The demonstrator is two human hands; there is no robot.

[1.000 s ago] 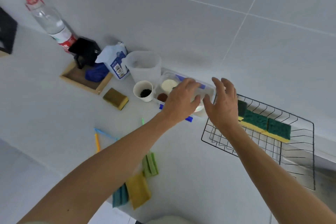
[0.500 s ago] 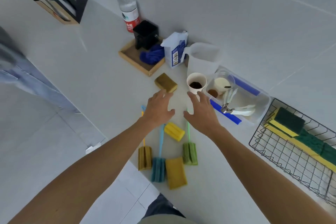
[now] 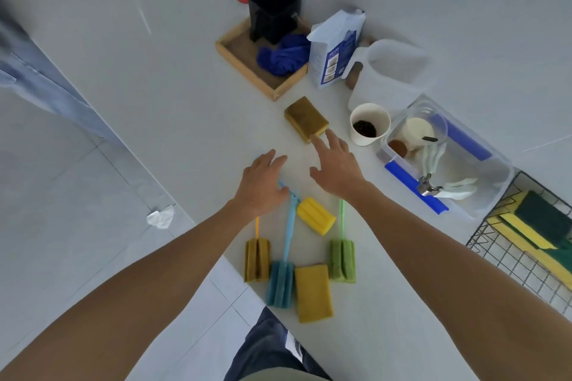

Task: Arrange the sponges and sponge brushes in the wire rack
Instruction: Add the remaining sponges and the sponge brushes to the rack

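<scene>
Pretty bright, even light all over, soft and diffuse, so the pale surface (image 3: 173, 77) looks a bit washed out. Shadows are weak: faint smudges under the left hand (image 3: 261, 184) and right hand (image 3: 335, 165), a slightly darker one beside the black holder (image 3: 274, 11). No hard glare (just a thin bright streak on the surface upper left). Wide-angle lens bends lines near the edges, and the forearms balloon at the bottom. The far left edge is smeared with blur; detail is soft and compressed overall.
</scene>
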